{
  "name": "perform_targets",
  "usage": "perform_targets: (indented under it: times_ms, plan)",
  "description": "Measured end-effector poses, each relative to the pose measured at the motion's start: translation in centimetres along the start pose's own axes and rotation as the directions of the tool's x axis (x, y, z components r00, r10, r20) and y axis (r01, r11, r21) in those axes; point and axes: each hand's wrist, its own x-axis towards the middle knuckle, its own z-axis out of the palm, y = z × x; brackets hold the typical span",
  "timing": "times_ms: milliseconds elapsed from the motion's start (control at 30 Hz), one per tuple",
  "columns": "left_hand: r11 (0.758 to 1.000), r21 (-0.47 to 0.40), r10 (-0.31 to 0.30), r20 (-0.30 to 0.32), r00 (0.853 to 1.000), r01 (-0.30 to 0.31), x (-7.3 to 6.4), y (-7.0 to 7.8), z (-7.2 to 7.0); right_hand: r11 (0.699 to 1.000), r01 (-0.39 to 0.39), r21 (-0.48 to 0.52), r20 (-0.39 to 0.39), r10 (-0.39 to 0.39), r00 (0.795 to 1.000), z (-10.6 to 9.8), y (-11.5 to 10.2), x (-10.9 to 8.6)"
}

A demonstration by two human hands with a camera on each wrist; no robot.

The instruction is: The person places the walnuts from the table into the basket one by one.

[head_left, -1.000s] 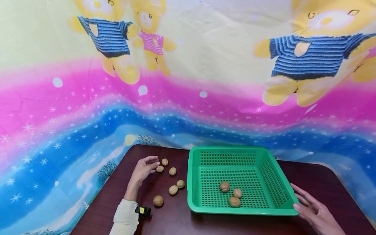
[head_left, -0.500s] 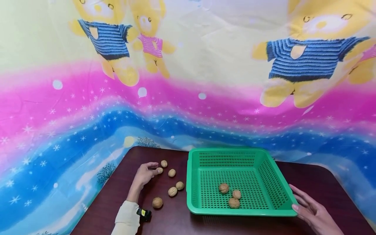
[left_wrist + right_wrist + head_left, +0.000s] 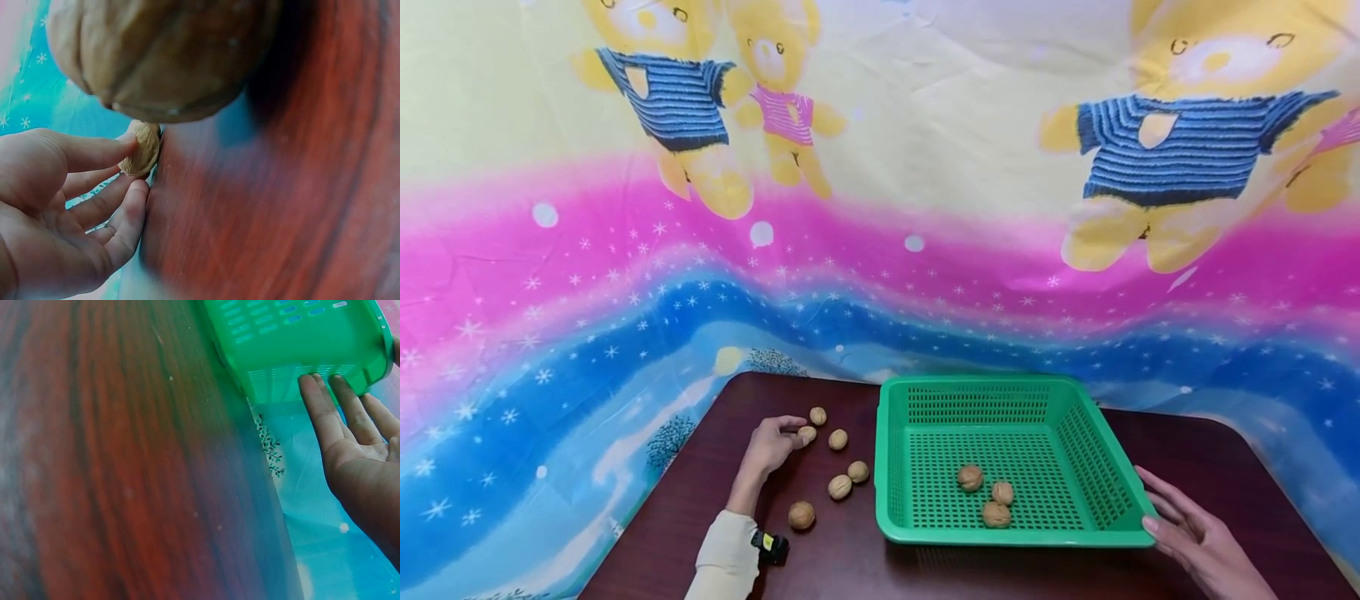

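My left hand [image 3: 775, 443] is at the left of the table, pinching a tan walnut [image 3: 807, 434] between thumb and fingers. In the left wrist view the thumb presses one side of that walnut [image 3: 144, 150], low at the tabletop. Several more walnuts lie loose nearby, one of them large and blurred [image 3: 162, 56] close to the left wrist camera. On the right, my right hand [image 3: 1197, 533] holds the near right corner of a green plastic basket [image 3: 1015, 537], thumb at the rim. Its fingers [image 3: 322, 415] lie against the outer wall. Inside the basket are three walnuts [image 3: 970, 477].
The dark red-brown table [image 3: 835, 567] has rounded far corners and ends at a printed cloth backdrop [image 3: 880, 283] with bears. Between left hand and basket sit loose walnuts, such as one at the front [image 3: 801, 515] and a touching pair [image 3: 840, 487].
My left hand has come slightly toward the walnut, and its thumb and fingers have closed on it. The right hand stays at the basket. The whole head view shifts a little.
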Motion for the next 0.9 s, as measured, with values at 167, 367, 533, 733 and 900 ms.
perform_targets:
  times_ms: [167, 367, 533, 733, 900]
  plan:
    - [1.0, 0.014, 0.005, -0.004, 1.0, -0.005, -0.1, -0.2, 0.0, 1.0, 0.004, -0.005, 0.028, -0.004, 1.0, 0.0, -0.1, 0.0]
    - [1.0, -0.013, 0.02, 0.003, 1.0, -0.02, -0.3, -0.1, -0.1, 1.0, -0.006, -0.016, 0.015, 0.006, 1.0, 0.1, -0.1, -0.2]
    - [0.997, -0.067, 0.038, -0.002, 0.999, -0.038, -0.6, 1.1, -0.3, 1.0, -0.003, -0.015, 0.026, 0.004, 1.0, 0.0, -0.1, -0.2]
    - [0.989, -0.117, 0.089, -0.003, 0.996, -0.088, -1.4, 3.8, -0.5, 1.0, -0.01, -0.021, 0.022, 0.011, 1.0, 0.1, -0.4, -0.4]
    - [0.969, -0.192, 0.16, 0.018, 0.987, -0.153, -2.3, 6.4, -0.2, 0.999, -0.024, -0.043, 0.006, 0.025, 1.0, 0.3, -0.6, -0.4]
